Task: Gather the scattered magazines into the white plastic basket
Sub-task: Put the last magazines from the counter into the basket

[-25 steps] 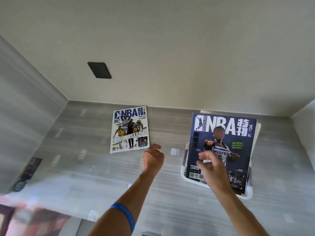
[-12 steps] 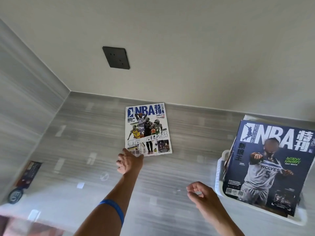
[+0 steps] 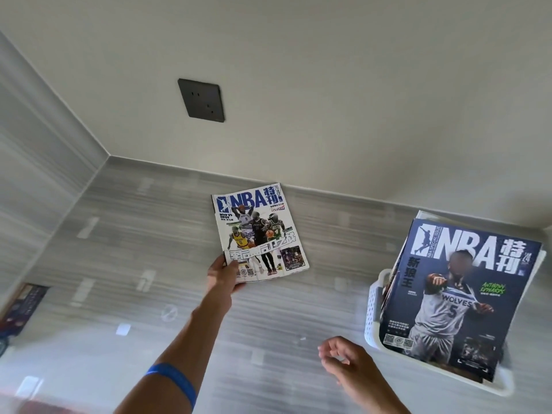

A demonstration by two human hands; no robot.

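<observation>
A white-covered NBA magazine (image 3: 257, 231) lies on the grey floor near the wall. My left hand (image 3: 223, 274) grips its near left corner, thumb on the cover. The white plastic basket (image 3: 373, 309) stands at the right, holding several magazines; a dark blue NBA magazine (image 3: 460, 297) lies on top and sticks out past its rim. My right hand (image 3: 343, 361) hovers over the floor left of the basket, fingers loosely curled, holding nothing.
A dark wall socket (image 3: 201, 100) sits on the white wall above the magazine. Another dark magazine (image 3: 22, 303) lies at the far left by the side wall. Grey striped floor (image 3: 134, 264) stretches between the walls.
My left hand reached forward and took hold of the white magazine's corner. My right hand left the blue magazine in the basket and drew back. The view shifted left.
</observation>
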